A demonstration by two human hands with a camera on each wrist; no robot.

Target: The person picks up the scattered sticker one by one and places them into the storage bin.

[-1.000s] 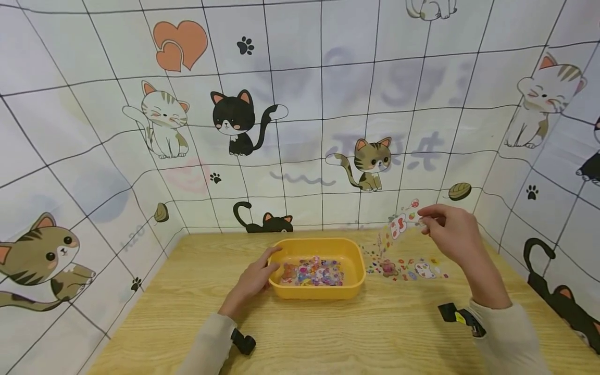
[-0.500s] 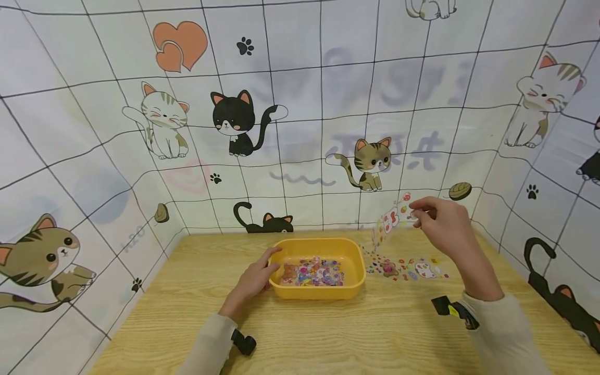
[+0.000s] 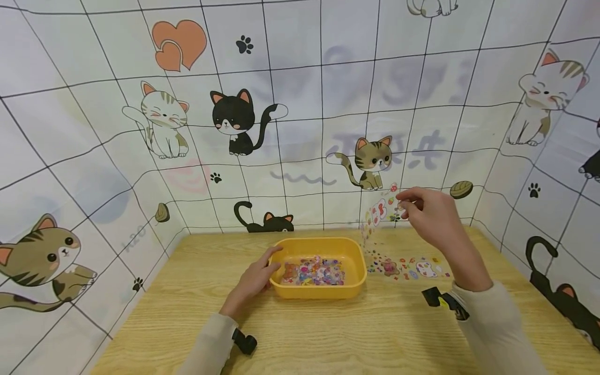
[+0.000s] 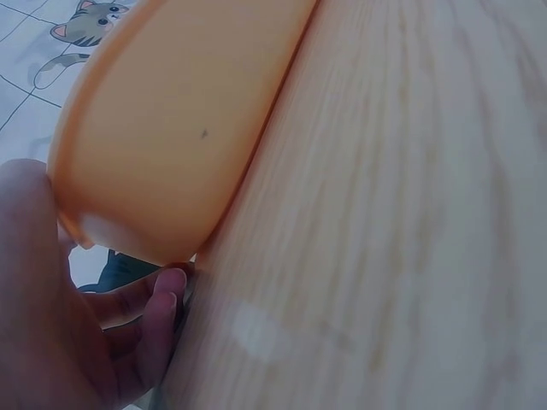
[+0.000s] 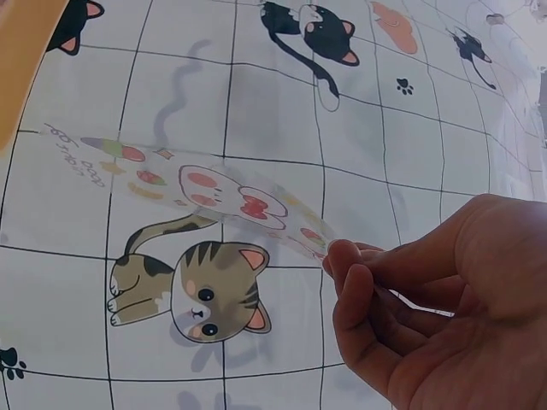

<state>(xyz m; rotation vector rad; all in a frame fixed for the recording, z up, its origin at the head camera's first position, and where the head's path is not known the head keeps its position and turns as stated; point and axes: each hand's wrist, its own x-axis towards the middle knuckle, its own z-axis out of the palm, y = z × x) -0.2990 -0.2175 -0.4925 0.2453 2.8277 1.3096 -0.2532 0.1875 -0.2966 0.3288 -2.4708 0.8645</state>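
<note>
My right hand [image 3: 433, 216] pinches the end of a clear sticker sheet [image 3: 378, 212] between thumb and fingertips. The sheet [image 5: 235, 196] hangs in the air, bent, with bunny and strawberry prints. At the left end of a yellow plastic tray [image 3: 319, 292], my left hand [image 3: 255, 276] grips the wall. In the left wrist view the thumb lies at the rim and the other fingers curl low beside the wall [image 4: 171, 128]. Several printed clear sticker sheets [image 3: 314, 273] lie in the tray. Another clear sheet with a bear and a bunny [image 3: 425, 269] lies on the table right of the tray.
The wooden table [image 3: 319, 338] ends at a white grid-patterned cloth backdrop [image 3: 300, 130] printed with cats, behind and on both sides. Each wrist wears a black strapped camera; the left camera [image 3: 245, 342] sits just above the table.
My right hand has moved left and slightly up, carrying the sticker sheet toward the tray's right end. The left hand and the tray have stayed in place.
</note>
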